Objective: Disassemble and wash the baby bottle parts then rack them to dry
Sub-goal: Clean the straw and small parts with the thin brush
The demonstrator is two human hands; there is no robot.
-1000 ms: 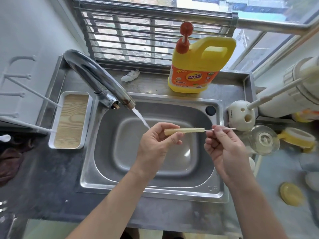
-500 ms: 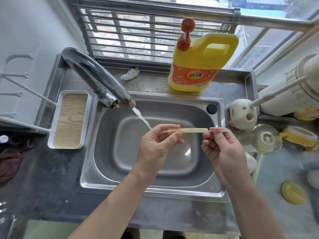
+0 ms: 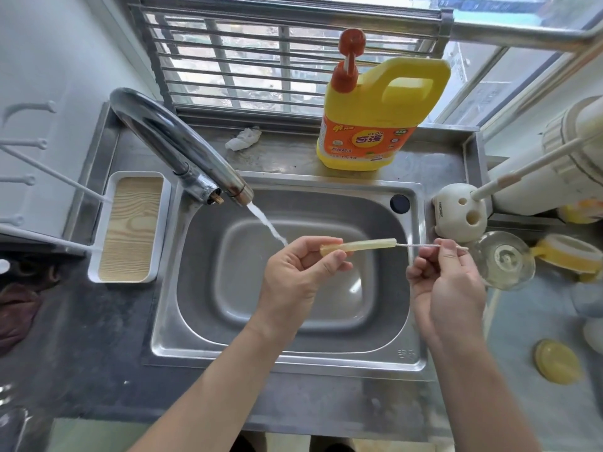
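Over the steel sink (image 3: 411, 324) my left hand (image 3: 293, 275) pinches the left end of a pale yellow straw tube (image 3: 365, 245) held level. My right hand (image 3: 447, 285) pinches a thin white straw brush (image 3: 421, 245) whose tip enters the tube's right end. Water runs from the faucet (image 3: 182, 151) just left of my left hand. A clear bottle (image 3: 504, 260), a yellow collar ring (image 3: 567, 256) and a yellow disc (image 3: 558, 361) lie on the counter to the right.
A yellow dish soap jug (image 3: 378, 115) stands behind the sink. A white drying rack tray (image 3: 130, 228) with pegs sits at the left. A white brush holder (image 3: 460, 212) stands at the sink's right rim. A crumpled tissue (image 3: 243, 138) lies on the back ledge.
My right hand has drawn the brush out to the right, so more of its thin stem shows outside the tube. The left hand holds the tube in about the same place.
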